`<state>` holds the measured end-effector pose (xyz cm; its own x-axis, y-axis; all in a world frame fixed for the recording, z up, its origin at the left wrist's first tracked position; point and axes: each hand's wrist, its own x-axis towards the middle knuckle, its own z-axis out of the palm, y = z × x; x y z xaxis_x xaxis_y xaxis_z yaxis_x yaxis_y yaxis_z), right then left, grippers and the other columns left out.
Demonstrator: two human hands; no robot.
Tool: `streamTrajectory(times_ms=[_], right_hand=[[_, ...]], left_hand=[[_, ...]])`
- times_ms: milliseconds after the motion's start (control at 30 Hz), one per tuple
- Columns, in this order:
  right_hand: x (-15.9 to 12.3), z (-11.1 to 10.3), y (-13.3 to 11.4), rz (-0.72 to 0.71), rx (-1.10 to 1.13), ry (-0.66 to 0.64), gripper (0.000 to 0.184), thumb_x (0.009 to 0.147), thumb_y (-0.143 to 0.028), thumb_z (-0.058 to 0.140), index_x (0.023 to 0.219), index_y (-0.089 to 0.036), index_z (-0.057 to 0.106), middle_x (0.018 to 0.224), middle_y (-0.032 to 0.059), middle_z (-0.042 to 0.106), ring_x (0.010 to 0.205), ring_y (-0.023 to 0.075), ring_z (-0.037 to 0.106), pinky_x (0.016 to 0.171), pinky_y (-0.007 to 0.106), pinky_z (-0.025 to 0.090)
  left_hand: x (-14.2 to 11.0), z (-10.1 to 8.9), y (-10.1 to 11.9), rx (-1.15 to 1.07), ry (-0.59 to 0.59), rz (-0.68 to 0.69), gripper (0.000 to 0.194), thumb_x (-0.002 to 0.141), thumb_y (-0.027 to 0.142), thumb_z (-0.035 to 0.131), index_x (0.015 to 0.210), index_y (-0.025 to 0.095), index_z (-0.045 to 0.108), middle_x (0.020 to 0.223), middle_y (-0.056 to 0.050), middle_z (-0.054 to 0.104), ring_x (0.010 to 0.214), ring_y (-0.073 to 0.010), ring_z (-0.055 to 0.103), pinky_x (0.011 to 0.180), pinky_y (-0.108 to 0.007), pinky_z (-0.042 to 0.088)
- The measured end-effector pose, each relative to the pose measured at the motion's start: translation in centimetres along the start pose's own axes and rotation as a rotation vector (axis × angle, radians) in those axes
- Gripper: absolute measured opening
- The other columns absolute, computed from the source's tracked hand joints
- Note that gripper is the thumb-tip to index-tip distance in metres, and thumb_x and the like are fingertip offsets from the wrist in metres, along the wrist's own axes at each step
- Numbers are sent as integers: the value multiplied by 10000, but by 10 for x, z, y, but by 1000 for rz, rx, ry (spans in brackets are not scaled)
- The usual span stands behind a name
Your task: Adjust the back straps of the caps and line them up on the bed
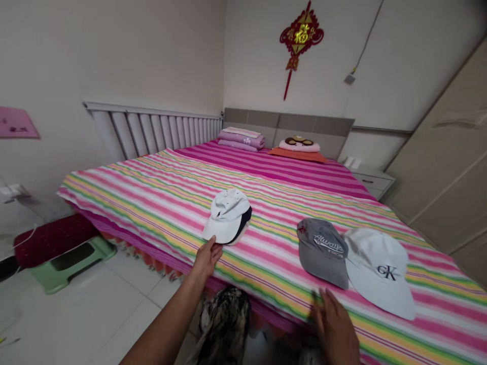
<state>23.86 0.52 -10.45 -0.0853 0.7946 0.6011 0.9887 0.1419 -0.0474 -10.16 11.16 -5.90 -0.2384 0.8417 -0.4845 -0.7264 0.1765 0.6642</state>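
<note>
A white baseball cap with a dark side panel and a small dark logo sits on the striped bedspread. My left hand is at the front edge of its brim, thumb and fingers closed on it. To the right, a grey cap with "Always" lettering lies beside a larger white cap marked "CK"; the two touch. My right hand hangs over the near edge of the bed, just below the grey cap. Its fingers are stretched out and hold nothing.
The bed with its striped cover spans the view. Folded purple bedding and a pink pillow lie by the headboard. A radiator lines the left wall. A green stool stands at left, a nightstand at right.
</note>
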Motion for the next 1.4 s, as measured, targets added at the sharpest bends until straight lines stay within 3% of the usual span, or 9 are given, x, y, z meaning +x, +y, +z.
streamTrajectory(times_ms=[133, 267, 400, 600, 767, 867, 1067, 1233, 1400], right_hand=[[-31, 11, -27, -159, 114, 9, 320, 852, -275, 363, 1100, -141, 512, 1080, 174, 593, 972, 263, 571, 780, 396, 489], [-42, 19, -34, -232, 189, -4, 285, 842, -255, 388, 1057, -153, 543, 1034, 157, 620, 912, 246, 607, 714, 360, 524], [-43, 22, -29, -257, 182, 20, 264, 840, -244, 392, 998, -144, 580, 961, 142, 652, 843, 233, 635, 670, 338, 543], [-46, 21, -27, -297, 168, 16, 262, 842, -249, 392, 924, -146, 619, 908, 135, 674, 802, 232, 650, 644, 328, 553], [-45, 20, -36, -281, 150, 27, 282, 848, -248, 370, 911, -150, 627, 904, 135, 676, 799, 227, 652, 660, 329, 555], [-42, 19, -41, -265, 151, 29, 271, 843, -234, 376, 898, -158, 630, 916, 131, 676, 809, 226, 652, 667, 329, 556], [-45, 17, -41, -283, 173, 18, 287, 842, -224, 366, 865, -138, 639, 892, 150, 677, 783, 227, 658, 642, 321, 559], [-48, 16, -38, -249, 248, -33, 279, 836, -243, 388, 859, -159, 652, 911, 140, 679, 805, 234, 655, 656, 328, 555], [-45, 10, -46, -131, 401, -73, 285, 829, -310, 410, 851, -188, 667, 912, 125, 683, 809, 238, 654, 690, 347, 549]], left_hand=[[11, 10, 8, -51, -37, -91, 116, 728, 197, 599, 828, 159, 554, 615, -18, 636, 523, -119, 594, 596, -258, 504], [18, 24, 8, -150, -112, -156, 244, 735, 120, 553, 979, 137, 548, 685, -58, 666, 640, -182, 639, 667, -359, 523], [22, 29, 9, -280, -134, -73, 431, 722, 12, 502, 1114, 191, 506, 793, -38, 685, 686, -161, 647, 750, -371, 515], [29, 18, 28, -362, -174, 79, 471, 719, -10, 490, 1128, 222, 514, 913, -38, 679, 786, -156, 641, 805, -361, 496], [33, 3, 40, -173, -5, 54, 228, 727, 84, 559, 938, 165, 586, 747, -50, 672, 666, -164, 639, 683, -349, 522], [32, -6, 40, -123, 126, 73, 119, 695, 196, 633, 789, 153, 573, 564, -5, 612, 478, -122, 583, 519, -261, 501], [21, -9, 46, -132, 276, 172, 261, 643, 196, 676, 554, 149, 435, 364, 68, 431, 293, -52, 409, 322, -143, 338], [10, 18, 70, -246, 146, 302, 73, 727, 84, 561, 684, 137, 532, 502, 31, 566, 415, -62, 525, 426, -147, 433], [-4, 51, 89, -337, -128, 359, 182, 775, 52, 467, 867, 129, 604, 754, -39, 674, 684, -106, 627, 660, -201, 504]])
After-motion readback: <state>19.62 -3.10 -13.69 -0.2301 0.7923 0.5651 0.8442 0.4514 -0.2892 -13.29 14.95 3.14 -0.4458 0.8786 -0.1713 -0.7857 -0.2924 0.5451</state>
